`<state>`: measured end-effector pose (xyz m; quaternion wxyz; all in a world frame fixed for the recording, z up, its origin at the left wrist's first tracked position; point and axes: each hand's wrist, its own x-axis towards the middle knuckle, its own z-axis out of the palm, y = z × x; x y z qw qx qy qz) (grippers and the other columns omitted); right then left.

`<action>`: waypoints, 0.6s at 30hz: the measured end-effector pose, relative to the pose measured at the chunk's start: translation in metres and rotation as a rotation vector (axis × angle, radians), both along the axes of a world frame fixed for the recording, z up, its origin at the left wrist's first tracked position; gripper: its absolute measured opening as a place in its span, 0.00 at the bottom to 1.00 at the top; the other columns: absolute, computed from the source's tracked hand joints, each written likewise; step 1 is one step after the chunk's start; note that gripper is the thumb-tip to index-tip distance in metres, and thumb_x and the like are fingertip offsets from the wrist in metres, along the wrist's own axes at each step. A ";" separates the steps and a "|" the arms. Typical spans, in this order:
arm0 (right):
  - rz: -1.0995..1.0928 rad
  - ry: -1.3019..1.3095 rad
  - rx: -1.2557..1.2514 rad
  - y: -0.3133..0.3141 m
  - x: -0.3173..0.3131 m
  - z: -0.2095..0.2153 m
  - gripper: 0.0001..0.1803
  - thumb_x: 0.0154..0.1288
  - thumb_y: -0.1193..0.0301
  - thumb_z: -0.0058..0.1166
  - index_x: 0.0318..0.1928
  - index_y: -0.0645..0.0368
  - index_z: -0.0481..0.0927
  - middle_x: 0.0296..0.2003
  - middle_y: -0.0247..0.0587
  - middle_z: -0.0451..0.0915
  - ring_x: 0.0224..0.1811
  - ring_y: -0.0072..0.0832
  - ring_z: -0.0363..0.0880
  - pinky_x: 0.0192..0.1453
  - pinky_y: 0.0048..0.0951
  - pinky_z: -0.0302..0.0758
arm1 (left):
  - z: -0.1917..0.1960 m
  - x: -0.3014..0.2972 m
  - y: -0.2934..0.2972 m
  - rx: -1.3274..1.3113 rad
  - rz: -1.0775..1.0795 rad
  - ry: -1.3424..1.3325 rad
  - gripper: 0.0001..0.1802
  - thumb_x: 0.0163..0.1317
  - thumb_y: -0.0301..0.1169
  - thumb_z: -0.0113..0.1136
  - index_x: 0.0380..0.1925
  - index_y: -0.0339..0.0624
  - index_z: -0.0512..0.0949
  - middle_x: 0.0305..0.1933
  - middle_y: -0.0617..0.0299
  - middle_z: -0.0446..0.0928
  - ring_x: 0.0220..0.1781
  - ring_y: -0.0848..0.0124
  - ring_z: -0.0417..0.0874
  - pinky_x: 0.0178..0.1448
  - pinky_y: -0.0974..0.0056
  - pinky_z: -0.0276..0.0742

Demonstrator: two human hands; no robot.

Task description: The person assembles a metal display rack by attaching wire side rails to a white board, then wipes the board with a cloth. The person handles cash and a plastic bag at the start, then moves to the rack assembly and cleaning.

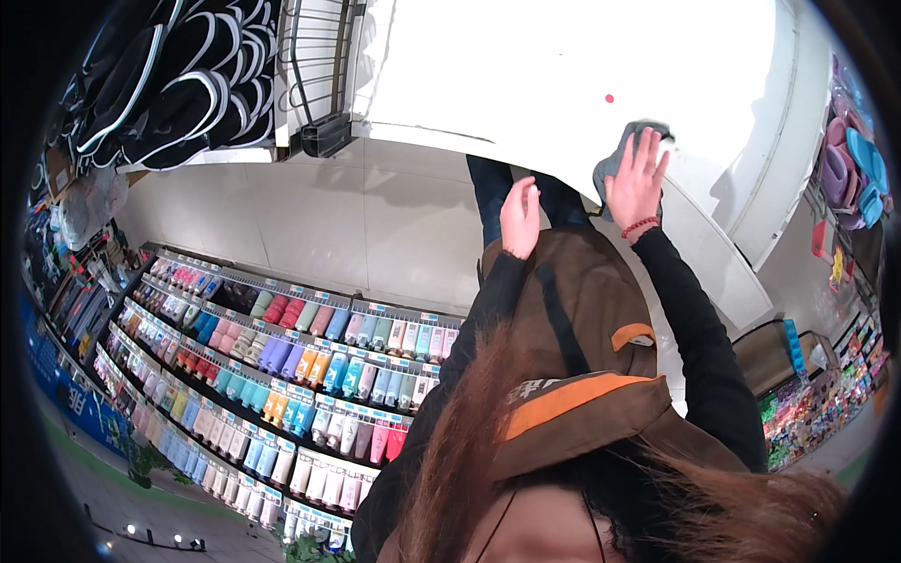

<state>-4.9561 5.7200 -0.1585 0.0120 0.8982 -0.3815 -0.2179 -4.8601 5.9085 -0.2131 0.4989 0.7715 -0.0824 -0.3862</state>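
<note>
My right hand (636, 183) lies flat with its fingers apart on a dark grey cloth (614, 161). The cloth is bunched at the near edge of a white tabletop (488, 75), and part of it hangs beside my wrist. A red beaded bracelet (640, 226) circles that wrist. In front of my brown apron (577, 281), my left hand (521, 218) hovers just short of the table edge. It holds nothing; its fingers are loosely stretched and the thumb stands apart. A small red dot (609, 98) shows on the white surface beyond the cloth.
Shelves of colourful tubes and bottles (300, 366) stand at the left. Black slippers with white trim (188, 103) fill a display at the far left, next to a black wire rack (324, 84). Purple and blue slippers (863, 159) hang at the far right.
</note>
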 end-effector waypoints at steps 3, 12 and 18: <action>0.023 -0.281 0.122 0.000 0.036 -0.017 0.45 0.55 0.66 0.59 0.69 0.75 0.58 0.71 0.69 0.54 0.77 0.56 0.49 0.80 0.53 0.48 | -0.019 0.019 -0.030 -0.005 0.158 0.394 0.22 0.76 0.45 0.47 0.42 0.32 0.75 0.36 0.56 0.82 0.35 0.73 0.84 0.37 0.65 0.77; 0.358 -0.456 0.191 0.002 0.199 -0.069 0.45 0.61 0.57 0.60 0.72 0.67 0.58 0.71 0.56 0.60 0.76 0.44 0.55 0.78 0.42 0.53 | -0.021 0.087 -0.041 0.277 -0.192 0.693 0.17 0.77 0.39 0.46 0.36 0.38 0.75 0.29 0.62 0.84 0.26 0.76 0.83 0.27 0.70 0.70; 0.279 -0.384 0.192 -0.016 0.113 -0.030 0.45 0.56 0.61 0.62 0.72 0.64 0.60 0.68 0.53 0.65 0.70 0.44 0.63 0.74 0.42 0.60 | -0.013 0.084 -0.047 0.343 -0.203 0.631 0.19 0.75 0.45 0.50 0.33 0.40 0.76 0.28 0.62 0.84 0.22 0.79 0.78 0.26 0.71 0.68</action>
